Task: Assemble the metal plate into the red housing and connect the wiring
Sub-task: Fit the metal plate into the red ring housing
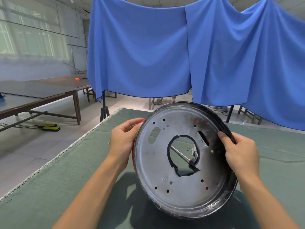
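I hold a round metal plate [175,182] tilted up toward me above the green table. It has a black rim, several small holes and a large central opening edged in black. The red housing [134,156] shows only as a thin strip behind the plate's left edge and through some holes. My left hand [124,139] grips the left edge, fingers curled around it. My right hand [239,151] grips the black rim on the right, thumb on the plate's face. Through the central opening a screwdriver [181,154] is seen lying on the table. No wiring is clearly visible.
The green cloth-covered table [69,176] has a frayed left edge. A blue curtain [165,52] hangs behind it on stands. Long dark tables [38,95] stand at the left, with black and yellow items [49,127] on the floor.
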The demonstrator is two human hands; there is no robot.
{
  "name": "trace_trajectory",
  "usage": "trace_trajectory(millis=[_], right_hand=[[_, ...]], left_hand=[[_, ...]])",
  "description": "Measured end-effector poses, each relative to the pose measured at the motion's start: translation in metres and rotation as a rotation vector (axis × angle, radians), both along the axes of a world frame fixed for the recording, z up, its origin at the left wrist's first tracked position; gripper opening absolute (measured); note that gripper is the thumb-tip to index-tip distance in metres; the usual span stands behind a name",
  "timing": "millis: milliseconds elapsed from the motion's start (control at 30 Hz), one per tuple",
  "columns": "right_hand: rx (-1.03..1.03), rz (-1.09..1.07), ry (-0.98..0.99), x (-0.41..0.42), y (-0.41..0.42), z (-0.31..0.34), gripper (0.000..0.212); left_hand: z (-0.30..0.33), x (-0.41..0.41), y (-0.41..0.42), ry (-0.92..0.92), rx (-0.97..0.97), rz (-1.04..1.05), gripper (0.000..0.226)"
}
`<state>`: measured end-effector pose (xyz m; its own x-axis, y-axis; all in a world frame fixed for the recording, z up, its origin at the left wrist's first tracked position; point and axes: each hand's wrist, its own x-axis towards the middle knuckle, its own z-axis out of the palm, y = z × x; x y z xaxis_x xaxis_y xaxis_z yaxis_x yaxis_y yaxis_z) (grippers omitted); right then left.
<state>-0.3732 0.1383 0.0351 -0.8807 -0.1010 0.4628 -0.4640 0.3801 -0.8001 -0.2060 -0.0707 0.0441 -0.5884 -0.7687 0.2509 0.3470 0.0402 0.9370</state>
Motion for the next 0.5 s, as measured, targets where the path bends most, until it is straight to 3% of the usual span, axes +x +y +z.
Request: trace_trajectory(millis=[167, 300, 500], right_hand=[[0.053, -0.051, 0.062, 0.003, -0.001, 0.001, 0.040], [0.029, -0.138, 0.112, 0.003, 0.003, -0.003, 0.023], [-0.132, -0.095, 0.137, -0.008, 0.013, -0.014, 0.048]], left_hand=[[-0.006, -0.005, 0.006, -0.081, -0.032, -0.065, 0.023], [-0.008, -0.005, 0.011, -0.062, -0.035, -0.144, 0.023], [0.001, -0.007, 0.019, 0.008, -0.072, -0.146, 0.023]])
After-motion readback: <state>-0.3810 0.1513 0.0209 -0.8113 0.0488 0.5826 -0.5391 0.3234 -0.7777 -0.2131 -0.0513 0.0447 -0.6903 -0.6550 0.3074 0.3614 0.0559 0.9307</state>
